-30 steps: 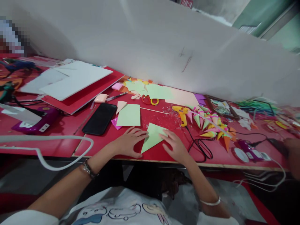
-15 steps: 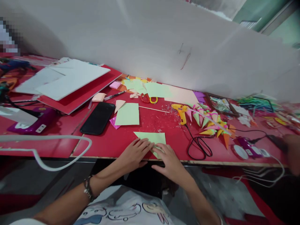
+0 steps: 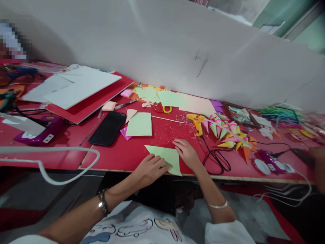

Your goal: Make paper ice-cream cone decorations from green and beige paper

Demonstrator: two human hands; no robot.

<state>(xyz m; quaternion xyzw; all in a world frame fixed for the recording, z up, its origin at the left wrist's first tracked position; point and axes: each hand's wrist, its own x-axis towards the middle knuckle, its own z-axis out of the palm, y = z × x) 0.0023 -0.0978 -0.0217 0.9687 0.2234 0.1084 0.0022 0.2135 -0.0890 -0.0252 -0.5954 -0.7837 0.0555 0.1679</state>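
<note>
"Green paper is lying where, exactly?"

"It's lying under the left hand, with its folded shape showing past the fingers and spreading toward the right hand. One corner is pointing away beyond the left knuckles, and another is reaching the near edge of the red table, just below the right wrist."

"How is the left hand gripping it?"

"Its fingers are bending loosely over the near side of the paper. Whether the thumb is pinching it from below, I can't tell."

"And the right hand?"

"That one is reaching in beside the paper's right side. Its fingers are stretching out loosely, close together, and holding nothing. I can't tell whether it is touching the paper."

"What is sitting around them?"

"Beyond the left hand, another green sheet is lying flat, with a black phone resting to the left of it. Past the right fingertips, a thin stick is lying across the table. To the right of the right hand, a yellow glue gun is resting near a pile of paper cones."
</note>
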